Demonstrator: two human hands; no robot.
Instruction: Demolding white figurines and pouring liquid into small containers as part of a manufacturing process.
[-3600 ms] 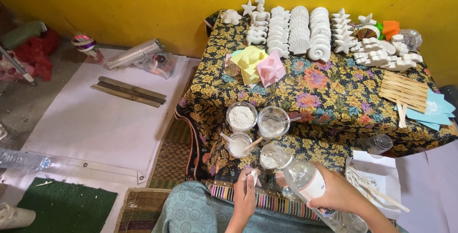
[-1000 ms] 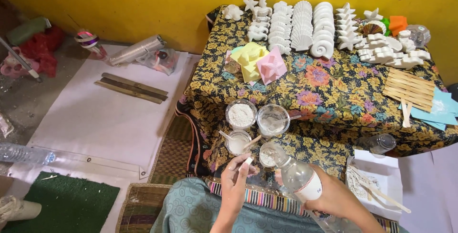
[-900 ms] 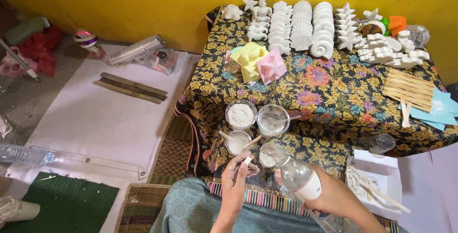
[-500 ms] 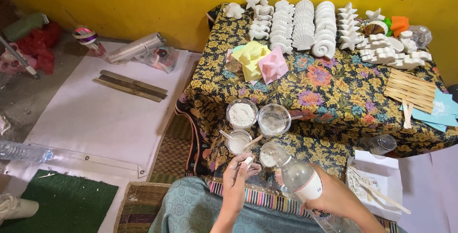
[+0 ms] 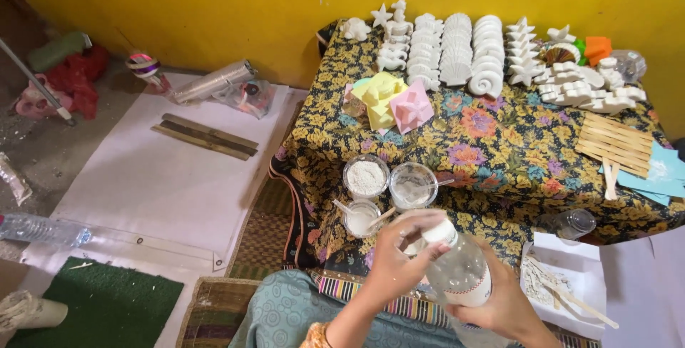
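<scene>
Bottle [image 5: 462,273], clear plastic with a white cap, sits low centre at the near edge of the bench [image 5: 499,141], tilted toward the cups. My right hand [image 5: 503,305] wraps its lower body, grip closed firm round it. My left hand [image 5: 399,255] is on the cap [image 5: 439,234], fingers pinched round the top. Just beyond: three clear cups, one full of white powder [image 5: 365,175], one nearly empty with a stick in it [image 5: 412,185], one small cup holding white mix and a stick [image 5: 360,216]. Floral cloth covers the bench. Further back, yellow and pink moulds [image 5: 391,102], then rows of white plaster casts [image 5: 471,52]. Right side: wooden sticks [image 5: 614,142], blue paper [image 5: 660,173].
</scene>
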